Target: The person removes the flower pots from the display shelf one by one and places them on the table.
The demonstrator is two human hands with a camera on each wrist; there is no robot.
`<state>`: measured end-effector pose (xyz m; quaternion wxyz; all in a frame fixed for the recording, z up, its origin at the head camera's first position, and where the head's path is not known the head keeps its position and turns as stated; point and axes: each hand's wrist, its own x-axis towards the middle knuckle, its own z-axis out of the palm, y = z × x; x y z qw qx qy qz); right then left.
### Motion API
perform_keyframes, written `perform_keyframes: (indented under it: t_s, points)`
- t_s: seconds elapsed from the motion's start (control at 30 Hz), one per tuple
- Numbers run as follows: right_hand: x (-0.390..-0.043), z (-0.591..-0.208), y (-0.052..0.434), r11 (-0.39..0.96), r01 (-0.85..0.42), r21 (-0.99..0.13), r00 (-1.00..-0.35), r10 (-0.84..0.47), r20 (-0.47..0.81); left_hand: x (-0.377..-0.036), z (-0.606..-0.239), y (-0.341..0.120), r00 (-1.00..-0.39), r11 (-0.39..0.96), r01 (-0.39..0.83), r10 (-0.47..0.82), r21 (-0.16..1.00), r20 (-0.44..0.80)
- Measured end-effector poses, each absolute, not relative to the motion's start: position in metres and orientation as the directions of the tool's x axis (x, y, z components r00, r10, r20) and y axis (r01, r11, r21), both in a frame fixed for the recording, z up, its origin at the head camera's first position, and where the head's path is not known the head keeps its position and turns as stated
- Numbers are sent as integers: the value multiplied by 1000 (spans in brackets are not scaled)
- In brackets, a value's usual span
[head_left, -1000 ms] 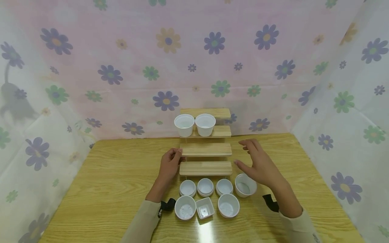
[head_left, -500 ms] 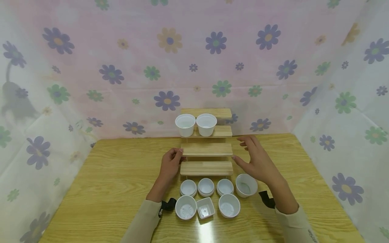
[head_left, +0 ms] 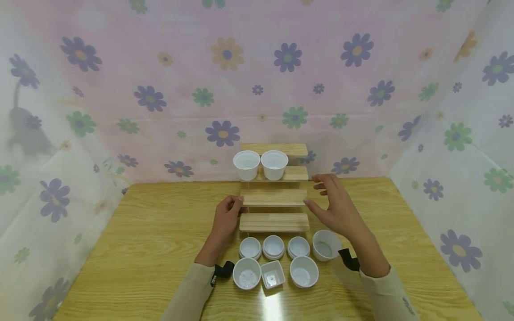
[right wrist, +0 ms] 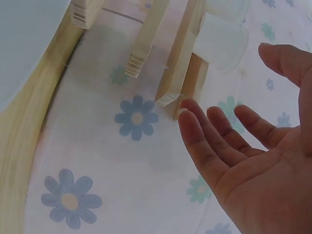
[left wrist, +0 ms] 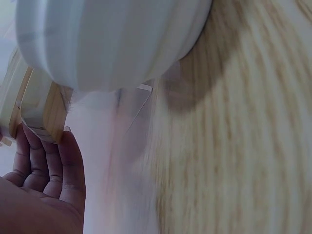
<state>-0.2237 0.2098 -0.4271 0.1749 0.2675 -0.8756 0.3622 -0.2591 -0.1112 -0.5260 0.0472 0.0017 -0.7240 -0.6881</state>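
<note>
A wooden tiered stand (head_left: 277, 197) with several planks rises at the back of the table. My left hand (head_left: 225, 218) grips the left end of a middle plank, its thumb on top. In the left wrist view, the fingers (left wrist: 70, 161) lie against the plank's end (left wrist: 56, 112). My right hand (head_left: 339, 211) hovers beside the stand's right end, fingers spread and holding nothing. Its fingertips (right wrist: 190, 117) come near the plank ends in the right wrist view; contact cannot be told. Two white cups (head_left: 246, 165) stand side by side on an upper plank.
In front of the stand are three small white round pots (head_left: 273, 247), and nearer, two larger round pots (head_left: 246, 273) flank a square white pot (head_left: 273, 274). Another white pot (head_left: 326, 245) stands under the right forearm. Flowered cloth (head_left: 176, 133) surrounds the wooden table (head_left: 160, 232).
My right hand has moved a little left, closer to the stand's right end. The left hand keeps its hold, and the cups and pots stay in place.
</note>
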Motion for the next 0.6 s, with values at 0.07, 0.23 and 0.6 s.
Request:
perform_keyframes:
  t_s: [0.07, 0.23, 0.6]
  points:
    - [-228, -426, 208, 588, -595, -547, -795, -333, 507, -259, -526, -111, -996, 51, 62, -65, 997, 65]
    - [-239, -423, 204, 578, -597, -557, -792, -315, 523, -260, -525, -110, -996, 49, 54, -71, 997, 58]
    - [-261, -419, 193, 517, -624, -586, -769, -274, 577, -260, -523, -109, -995, 49, 44, -83, 998, 48]
